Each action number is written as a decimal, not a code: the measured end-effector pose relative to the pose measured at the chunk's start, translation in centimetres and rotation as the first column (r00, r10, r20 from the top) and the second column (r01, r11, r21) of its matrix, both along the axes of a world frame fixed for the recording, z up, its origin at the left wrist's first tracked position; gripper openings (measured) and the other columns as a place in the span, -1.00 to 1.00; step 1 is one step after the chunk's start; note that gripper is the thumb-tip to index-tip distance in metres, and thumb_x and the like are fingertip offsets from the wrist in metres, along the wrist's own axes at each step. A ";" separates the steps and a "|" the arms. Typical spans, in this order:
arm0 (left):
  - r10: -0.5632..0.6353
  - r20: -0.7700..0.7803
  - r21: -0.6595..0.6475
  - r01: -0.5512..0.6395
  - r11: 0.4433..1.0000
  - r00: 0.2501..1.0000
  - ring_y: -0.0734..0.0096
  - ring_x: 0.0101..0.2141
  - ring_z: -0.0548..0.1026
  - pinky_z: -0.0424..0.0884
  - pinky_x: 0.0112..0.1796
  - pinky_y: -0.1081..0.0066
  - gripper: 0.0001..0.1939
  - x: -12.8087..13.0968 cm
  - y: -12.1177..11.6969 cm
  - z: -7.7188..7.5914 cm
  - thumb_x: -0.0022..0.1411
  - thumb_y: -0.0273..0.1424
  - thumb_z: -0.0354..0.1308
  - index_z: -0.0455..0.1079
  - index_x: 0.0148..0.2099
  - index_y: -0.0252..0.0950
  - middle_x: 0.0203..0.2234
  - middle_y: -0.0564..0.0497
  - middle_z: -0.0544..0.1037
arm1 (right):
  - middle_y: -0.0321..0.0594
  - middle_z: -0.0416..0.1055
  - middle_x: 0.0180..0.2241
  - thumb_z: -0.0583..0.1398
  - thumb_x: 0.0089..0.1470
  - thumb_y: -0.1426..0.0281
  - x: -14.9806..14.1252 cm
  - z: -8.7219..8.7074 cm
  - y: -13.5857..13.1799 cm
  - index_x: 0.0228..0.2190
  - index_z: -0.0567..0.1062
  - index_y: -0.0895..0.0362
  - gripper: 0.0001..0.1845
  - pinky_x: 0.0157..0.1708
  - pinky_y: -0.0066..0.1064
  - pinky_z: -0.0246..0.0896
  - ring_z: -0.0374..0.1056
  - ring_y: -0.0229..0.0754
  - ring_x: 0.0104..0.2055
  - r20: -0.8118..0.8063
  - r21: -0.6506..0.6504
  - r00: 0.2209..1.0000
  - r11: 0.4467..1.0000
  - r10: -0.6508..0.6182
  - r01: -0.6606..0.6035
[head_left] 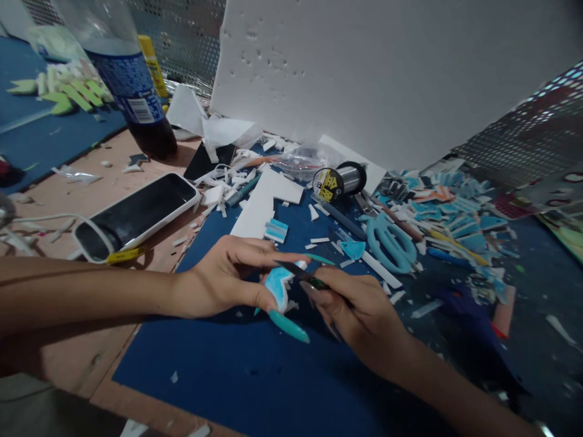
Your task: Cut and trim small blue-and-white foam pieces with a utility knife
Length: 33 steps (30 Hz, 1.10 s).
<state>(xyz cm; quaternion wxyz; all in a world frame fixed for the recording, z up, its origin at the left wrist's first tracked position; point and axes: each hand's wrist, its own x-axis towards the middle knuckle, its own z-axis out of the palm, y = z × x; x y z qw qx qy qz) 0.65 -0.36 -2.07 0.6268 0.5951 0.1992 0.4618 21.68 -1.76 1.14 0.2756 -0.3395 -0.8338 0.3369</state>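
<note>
My left hand (pixel 228 276) pinches a small blue and white foam piece (pixel 277 285) between thumb and fingers, just above the dark blue mat (pixel 237 370). My right hand (pixel 359 309) grips a thin craft knife (pixel 300 274), its dark blade laid across the top of the foam piece. Both hands have long teal nails. The two hands meet at the centre of the mat.
A white phone (pixel 136 215) lies to the left on the wooden table. A dark soda bottle (pixel 132 91) stands behind it. Teal scissors (pixel 389 240), a wire spool (pixel 339 181), a large white foam sheet (pixel 364 73) and several foam scraps (pixel 450 212) crowd the back and right.
</note>
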 end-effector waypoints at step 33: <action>-0.013 -0.004 -0.062 0.013 0.998 1.000 0.48 -0.53 0.31 0.27 -0.50 0.47 -0.58 0.1 0.0 0.1 -0.02 -0.32 0.41 0.52 -0.05 -0.14 -0.61 0.04 0.41 | -0.44 0.11 -0.65 0.02 0.21 0.51 -0.5 0.4 0.2 -0.42 0.38 0.14 -0.80 -0.64 -0.50 -0.08 0.01 -0.38 -0.65 0.010 -0.091 1.000 0.996 0.025 -0.024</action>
